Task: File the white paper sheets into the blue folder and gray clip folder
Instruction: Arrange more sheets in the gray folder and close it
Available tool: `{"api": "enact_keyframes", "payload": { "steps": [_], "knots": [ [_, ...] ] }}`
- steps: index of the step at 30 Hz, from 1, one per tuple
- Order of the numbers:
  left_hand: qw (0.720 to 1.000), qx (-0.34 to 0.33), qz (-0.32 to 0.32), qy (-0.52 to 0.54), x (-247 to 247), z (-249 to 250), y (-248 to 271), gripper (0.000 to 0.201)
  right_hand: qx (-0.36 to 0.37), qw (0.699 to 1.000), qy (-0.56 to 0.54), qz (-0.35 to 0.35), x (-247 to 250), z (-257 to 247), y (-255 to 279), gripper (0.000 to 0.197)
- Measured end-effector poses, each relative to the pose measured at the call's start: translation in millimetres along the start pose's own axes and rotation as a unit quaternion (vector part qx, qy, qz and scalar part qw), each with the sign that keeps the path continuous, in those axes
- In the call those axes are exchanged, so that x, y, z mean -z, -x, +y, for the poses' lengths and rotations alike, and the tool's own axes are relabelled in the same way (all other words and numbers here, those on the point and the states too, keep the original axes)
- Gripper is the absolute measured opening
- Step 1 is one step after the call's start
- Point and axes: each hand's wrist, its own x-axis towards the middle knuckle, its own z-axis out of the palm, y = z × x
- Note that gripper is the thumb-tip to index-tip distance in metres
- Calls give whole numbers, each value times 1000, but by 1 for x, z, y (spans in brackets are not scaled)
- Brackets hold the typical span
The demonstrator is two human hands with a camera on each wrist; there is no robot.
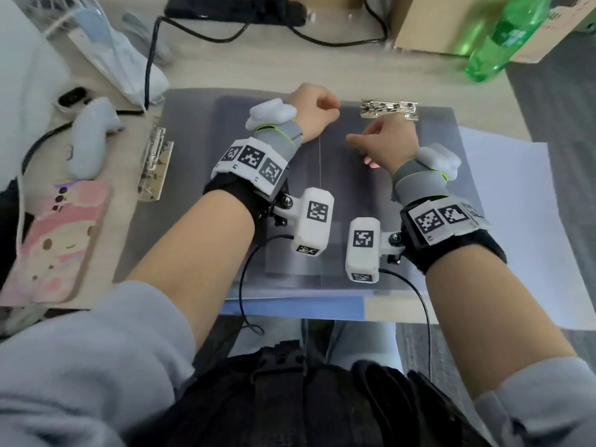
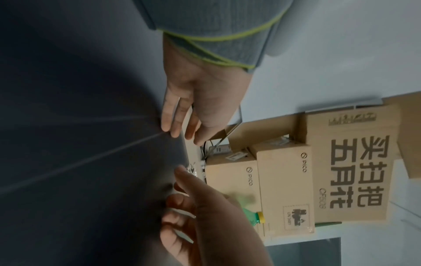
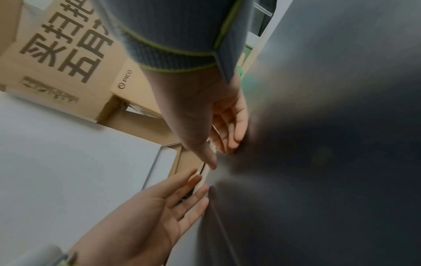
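Observation:
The gray clip folder (image 1: 354,195) lies flat across the desk, its metal clip (image 1: 388,109) at the far right edge. Under it, the blue folder (image 1: 290,308) shows along the near edge, and a white paper sheet (image 1: 509,204) sticks out to the right. My left hand (image 1: 317,106) is at the folder's far edge, its straight fingers (image 2: 175,122) touching the gray cover (image 2: 91,126). Just to its right, my right hand (image 1: 383,140) presses its fingers (image 3: 237,129) flat on the gray surface (image 3: 318,144), thumb pointing left. Neither hand holds anything.
A second metal clip on a clear board (image 1: 154,162) lies left of the folder, beside a white controller (image 1: 92,137) and a phone in a pink case (image 1: 54,243). A green bottle (image 1: 503,37), cardboard boxes (image 1: 435,24) and a black power strip (image 1: 235,9) stand at the back.

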Motion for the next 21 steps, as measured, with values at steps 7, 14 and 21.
{"api": "enact_keyframes", "payload": {
  "steps": [7,14,21],
  "knots": [
    [998,38,-24,33,-35,21,-32,4,5,997,-44,-64,6,26,-28,39],
    [998,59,-15,8,-46,16,-56,24,-11,990,-111,-83,4,37,-40,42],
    [996,55,-8,-70,-47,12,-68,27,-5,986,-142,-87,1,40,-43,44]
  ]
}}
